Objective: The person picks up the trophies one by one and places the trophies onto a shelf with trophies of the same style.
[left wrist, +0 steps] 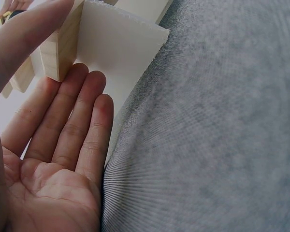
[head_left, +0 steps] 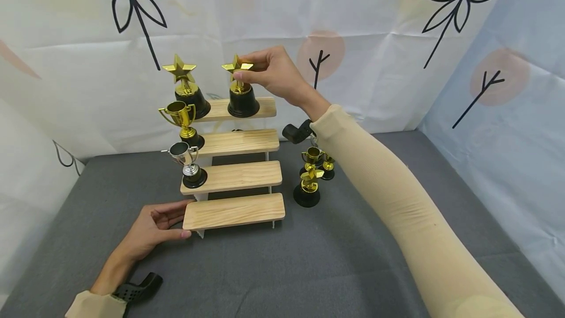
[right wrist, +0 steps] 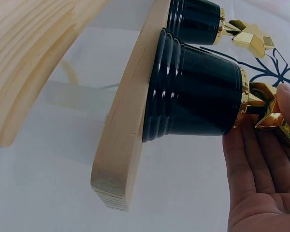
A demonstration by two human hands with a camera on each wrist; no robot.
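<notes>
My right hand (head_left: 275,70) pinches the gold star of a star trophy (right wrist: 203,92), whose black base stands on the top step of a wooden four-step display stand (head_left: 238,141). At the lower left, my left hand (head_left: 147,229) holds the left end of the bottom step, thumb at the front corner and fingers at the back; in the left wrist view its fingers (left wrist: 77,111) are nearly straight. Another star trophy (head_left: 187,87) stands at the top step's left end. Below it are a gold cup trophy (head_left: 181,121) and a silver cup trophy (head_left: 189,163), one per step.
Right of the stand, a star trophy (head_left: 307,190) and gold cup trophies (head_left: 312,155) stand close together on the grey cloth (head_left: 344,259), partly overlapping, near my right forearm. A white patterned backdrop (head_left: 247,9) rises just behind the stand.
</notes>
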